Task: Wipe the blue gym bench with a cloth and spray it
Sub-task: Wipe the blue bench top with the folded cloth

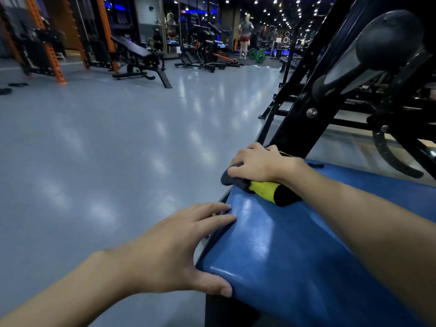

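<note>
Glossy, smooth blue vinyl-like bench pad [295,251], fuzzy grey, yellow and black cloth [262,188], shiny black painted metal frame [304,119], polished grey floor [118,142]

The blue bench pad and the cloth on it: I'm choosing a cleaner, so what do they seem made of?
Blue padded bench top: probably vinyl or faux leather; smooth, glossy, with light reflections. Grey, yellow and black cloth under the right hand: likely microfibre or terry; matte, fuzzy nap.

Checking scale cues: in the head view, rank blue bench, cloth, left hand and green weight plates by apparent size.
1. blue bench
2. left hand, nearer the camera, so inflated
3. cloth, partly hidden under the right hand
4. green weight plates, far off, so tiny here
</note>
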Motion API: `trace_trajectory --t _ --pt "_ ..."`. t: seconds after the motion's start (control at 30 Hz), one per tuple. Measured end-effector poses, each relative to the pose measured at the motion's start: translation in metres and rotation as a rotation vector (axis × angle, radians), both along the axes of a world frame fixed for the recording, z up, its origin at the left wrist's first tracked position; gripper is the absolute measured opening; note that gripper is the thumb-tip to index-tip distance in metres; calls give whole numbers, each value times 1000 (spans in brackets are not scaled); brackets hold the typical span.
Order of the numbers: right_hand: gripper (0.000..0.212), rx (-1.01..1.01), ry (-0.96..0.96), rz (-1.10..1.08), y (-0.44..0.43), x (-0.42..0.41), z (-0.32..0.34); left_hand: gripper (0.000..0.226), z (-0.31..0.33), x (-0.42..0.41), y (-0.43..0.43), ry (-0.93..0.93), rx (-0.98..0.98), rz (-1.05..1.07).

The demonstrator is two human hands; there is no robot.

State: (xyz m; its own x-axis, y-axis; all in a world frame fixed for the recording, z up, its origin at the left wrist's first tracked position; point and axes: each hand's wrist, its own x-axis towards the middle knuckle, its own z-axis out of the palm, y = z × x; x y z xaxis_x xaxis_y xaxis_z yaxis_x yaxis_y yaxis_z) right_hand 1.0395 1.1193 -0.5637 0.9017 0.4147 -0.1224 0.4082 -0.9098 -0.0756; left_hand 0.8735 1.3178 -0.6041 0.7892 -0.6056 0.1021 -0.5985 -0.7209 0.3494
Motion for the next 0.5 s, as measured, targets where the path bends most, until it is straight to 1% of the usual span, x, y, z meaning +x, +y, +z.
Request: trace_trajectory --t 0.1,0.23,0.37,0.43,0.5 --pt "44 7 -23 32 1 -15 -6 104 -4 -7 -2 -85 -50 51" --pt "52 18 -33 101 0 -47 -9 122 -8 -14 -3 -30 -153 151" --pt "51 36 -24 151 4 -83 -11 139 -14 -21 -4 10 -186 260" --pt "58 45 -43 182 6 -100 -13 142 -16 -24 -5 5 -209 300" --pt "60 76 -63 212 5 -117 -14 143 -18 -27 -6 9 -240 328"
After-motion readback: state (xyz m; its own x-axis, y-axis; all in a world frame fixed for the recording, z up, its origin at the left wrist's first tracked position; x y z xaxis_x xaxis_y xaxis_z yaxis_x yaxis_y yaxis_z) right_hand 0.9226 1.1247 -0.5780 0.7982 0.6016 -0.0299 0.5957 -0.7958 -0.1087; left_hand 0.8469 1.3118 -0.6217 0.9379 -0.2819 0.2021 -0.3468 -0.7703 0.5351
